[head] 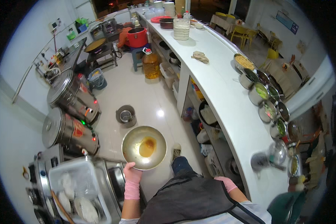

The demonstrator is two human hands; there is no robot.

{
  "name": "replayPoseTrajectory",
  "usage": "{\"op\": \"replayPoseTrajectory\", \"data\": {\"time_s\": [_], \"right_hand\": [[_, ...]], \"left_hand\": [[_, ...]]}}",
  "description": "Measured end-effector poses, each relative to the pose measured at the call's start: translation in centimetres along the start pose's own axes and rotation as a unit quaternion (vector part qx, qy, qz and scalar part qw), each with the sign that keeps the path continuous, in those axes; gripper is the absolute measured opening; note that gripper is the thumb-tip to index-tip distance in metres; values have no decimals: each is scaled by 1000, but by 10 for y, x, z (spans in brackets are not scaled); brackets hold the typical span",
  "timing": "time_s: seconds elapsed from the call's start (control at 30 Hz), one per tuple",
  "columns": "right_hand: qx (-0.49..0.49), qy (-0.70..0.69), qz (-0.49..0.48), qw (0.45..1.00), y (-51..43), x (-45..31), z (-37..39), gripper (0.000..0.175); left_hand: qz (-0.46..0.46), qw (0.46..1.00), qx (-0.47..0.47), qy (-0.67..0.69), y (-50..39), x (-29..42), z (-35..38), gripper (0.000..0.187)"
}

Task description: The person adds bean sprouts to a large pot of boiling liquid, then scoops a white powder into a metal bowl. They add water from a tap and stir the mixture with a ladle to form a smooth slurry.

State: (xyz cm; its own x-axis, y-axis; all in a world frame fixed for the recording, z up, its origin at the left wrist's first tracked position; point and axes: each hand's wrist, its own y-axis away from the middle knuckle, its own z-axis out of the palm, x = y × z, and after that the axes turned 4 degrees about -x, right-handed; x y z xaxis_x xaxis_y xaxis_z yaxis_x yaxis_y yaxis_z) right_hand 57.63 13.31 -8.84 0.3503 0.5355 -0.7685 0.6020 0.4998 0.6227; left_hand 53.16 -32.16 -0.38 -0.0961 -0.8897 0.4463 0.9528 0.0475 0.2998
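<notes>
My left hand [133, 175], in a pink glove, grips the near rim of a wide stainless steel bowl [134, 140]. A small pool of brown, oily-looking liquid [147, 147] lies in the bottom of the bowl. My right hand [225, 183], also gloved in pink, hangs low beside my dark apron [184, 198], close to the shelves under the counter. Its fingers are mostly hidden, so I cannot see whether it holds anything. On the floor just beyond the bowl stands a grey bucket [132, 121] with a round metal vessel [125, 116] inside.
A long white counter [212, 84] curves along my right, carrying several metal pots of food [259, 93] and a crumpled cloth [200, 57]. Two steel boilers [70, 134] line the left, near a white plastic tub [98, 184]. An oil jug [151, 65] stands on the floor ahead.
</notes>
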Motion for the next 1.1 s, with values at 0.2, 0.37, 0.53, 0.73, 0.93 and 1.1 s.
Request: {"op": "replayPoseTrajectory", "data": {"time_s": [0.2, 0.37, 0.53, 0.73, 0.93, 1.1], "right_hand": [[198, 375, -38, 905, -179, -211, -166, 19], [508, 361, -2, 782, -284, -383, -354, 28], [499, 370, 198, 758, -380, -414, -481, 37], [451, 328, 390, 732, -419, -447, -504, 22], [383, 284, 447, 756, -466, -557, -503, 30], [174, 133, 62, 974, -622, -616, -496, 41]], "left_hand": [[77, 994, 31, -78, -173, 50, 49, 59], [94, 990, 90, -56, -265, 119, 72, 62], [196, 958, 206, -30, -337, 169, 48, 63], [167, 957, 234, -35, -505, 240, 59, 64], [56, 988, 68, -126, -752, 356, 125, 53], [76, 981, 94, -150, -933, 409, 180, 50]]}}
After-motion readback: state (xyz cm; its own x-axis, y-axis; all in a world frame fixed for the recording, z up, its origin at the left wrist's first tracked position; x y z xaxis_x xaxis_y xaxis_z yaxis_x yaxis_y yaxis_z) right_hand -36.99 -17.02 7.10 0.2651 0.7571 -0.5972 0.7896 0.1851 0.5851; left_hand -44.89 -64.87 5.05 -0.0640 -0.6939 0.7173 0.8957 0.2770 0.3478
